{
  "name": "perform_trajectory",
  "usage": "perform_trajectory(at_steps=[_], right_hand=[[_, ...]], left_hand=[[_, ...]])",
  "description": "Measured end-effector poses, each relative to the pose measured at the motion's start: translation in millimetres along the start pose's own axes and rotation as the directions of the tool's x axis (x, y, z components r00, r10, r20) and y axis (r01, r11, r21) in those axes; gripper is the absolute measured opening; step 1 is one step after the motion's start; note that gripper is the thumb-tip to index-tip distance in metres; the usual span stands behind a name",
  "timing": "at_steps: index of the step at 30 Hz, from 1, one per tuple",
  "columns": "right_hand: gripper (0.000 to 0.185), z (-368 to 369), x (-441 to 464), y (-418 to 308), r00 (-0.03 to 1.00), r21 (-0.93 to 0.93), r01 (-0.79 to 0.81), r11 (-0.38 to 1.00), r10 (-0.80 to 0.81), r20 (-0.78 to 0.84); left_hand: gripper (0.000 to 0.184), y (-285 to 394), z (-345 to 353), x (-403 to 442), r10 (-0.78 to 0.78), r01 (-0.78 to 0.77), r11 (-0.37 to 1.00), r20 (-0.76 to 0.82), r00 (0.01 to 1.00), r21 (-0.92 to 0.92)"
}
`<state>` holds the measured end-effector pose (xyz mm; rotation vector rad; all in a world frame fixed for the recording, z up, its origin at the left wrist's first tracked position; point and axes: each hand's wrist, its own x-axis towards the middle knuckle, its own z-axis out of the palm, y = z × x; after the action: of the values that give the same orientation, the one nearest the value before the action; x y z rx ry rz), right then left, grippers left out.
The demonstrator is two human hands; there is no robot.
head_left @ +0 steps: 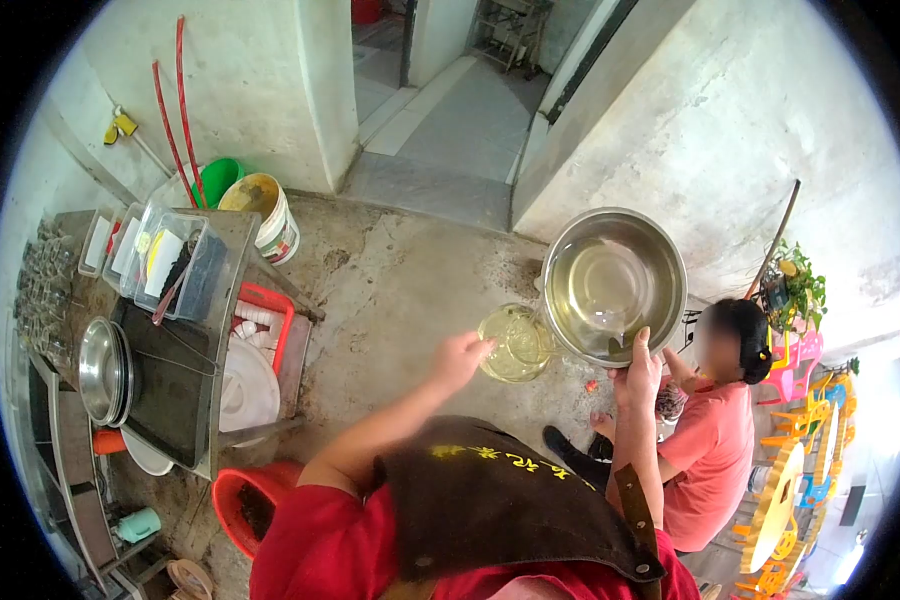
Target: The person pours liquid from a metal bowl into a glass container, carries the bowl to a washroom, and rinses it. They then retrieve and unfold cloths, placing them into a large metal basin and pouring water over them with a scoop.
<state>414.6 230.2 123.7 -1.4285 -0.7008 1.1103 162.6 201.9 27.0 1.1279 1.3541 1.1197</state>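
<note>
My left hand [460,361] is closed on the left edge of a clear see-through bowl [515,345], which looks pale yellow inside. Just right of it, a round stainless steel basin [615,285] is held up by my right hand [638,375], whose fingers grip its near rim. Something clear and shiny, like liquid, shows in the basin's bottom. The basin's left rim comes close to the bowl's right edge. Whether the two touch, I cannot tell.
At right sits a person in a pink shirt [705,460]. On the left, a metal table [225,330] bears a clear plastic box [175,262] and steel bowls [100,370]. A red bucket [238,505] stands below it. A white bucket [278,235] stands by the wall. Ahead is a doorway [440,180].
</note>
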Motion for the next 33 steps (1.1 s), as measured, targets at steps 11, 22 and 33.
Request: perform_trajectory(at_steps=[11,22,33], right_hand=[[0.035,-4.8,0.6,0.7,1.0,0.018,-0.023,1.0,0.023,0.006],[0.04,2.0,-4.6,-1.0,0.997,0.018,0.047,0.999,-0.046,-0.054],[0.043,1.4,-3.7,-0.7,0.998,-0.012,0.055,0.998,-0.055,-0.027]], left_hand=[[0.037,-3.3,-0.1,-1.1,0.027,-0.027,0.999,0.02,0.999,0.033],[0.037,1.6,0.5,-2.8,0.032,-0.033,0.999,0.04,0.999,0.012],[0.035,-1.4,1.6,-1.6,0.03,-0.031,0.999,0.042,0.999,0.015]])
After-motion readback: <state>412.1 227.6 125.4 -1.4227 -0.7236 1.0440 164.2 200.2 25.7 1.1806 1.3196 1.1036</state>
